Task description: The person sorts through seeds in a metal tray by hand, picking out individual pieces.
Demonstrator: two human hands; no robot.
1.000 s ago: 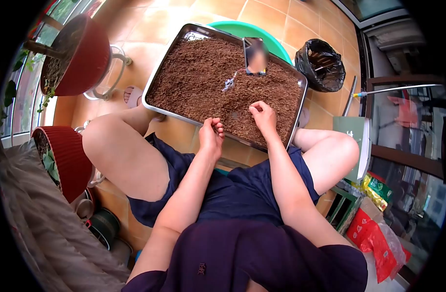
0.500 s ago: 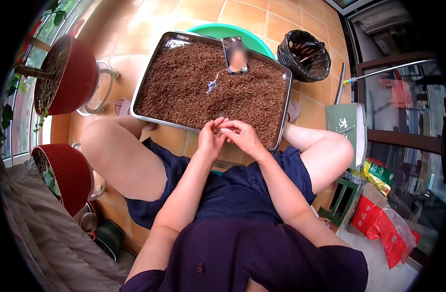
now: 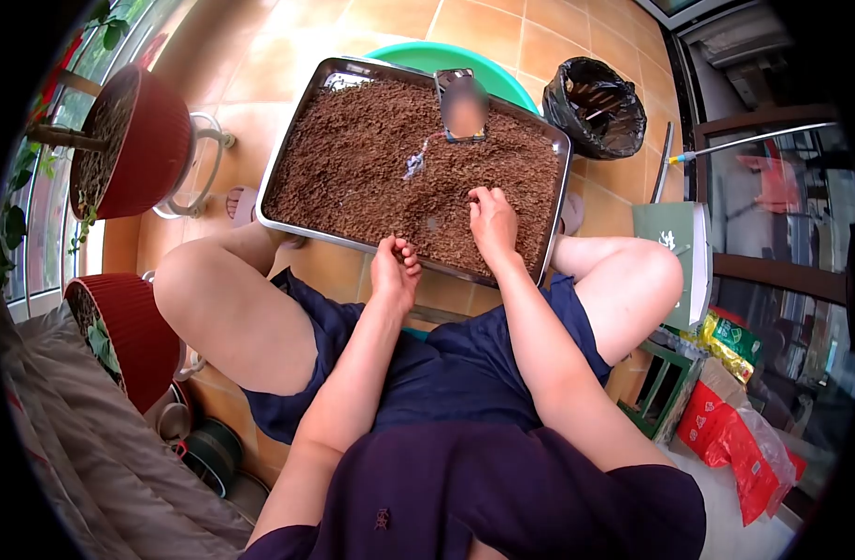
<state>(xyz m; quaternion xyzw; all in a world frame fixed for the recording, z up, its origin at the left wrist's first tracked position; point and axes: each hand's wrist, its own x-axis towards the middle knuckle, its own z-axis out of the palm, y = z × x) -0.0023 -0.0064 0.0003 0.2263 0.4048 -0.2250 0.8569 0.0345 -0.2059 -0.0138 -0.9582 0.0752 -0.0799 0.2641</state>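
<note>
A metal tray (image 3: 276,203) filled with brown granular material (image 3: 353,149) lies across in front of my knees. Near its front edge my left hand (image 3: 395,271) is closed with curled fingers, and what it holds, if anything, is hidden. My right hand (image 3: 493,224) is over the right part of the material, its fingertips pinched together on something too small to make out. A phone (image 3: 462,107) rests at the tray's far side. A small whitish-purple bit (image 3: 415,164) lies on the material near the middle.
Behind the tray is a green basin (image 3: 465,61), with a black-lined bin (image 3: 595,107) to its right. Red plant pots (image 3: 157,149) stand at the left. A green box (image 3: 670,261), a green-and-gold packet (image 3: 726,345) and a red bag (image 3: 726,439) are at the right.
My hands came together over the tray's front edge, then parted again. My right hand has moved forward and right over the material. The view has shifted slightly.
</note>
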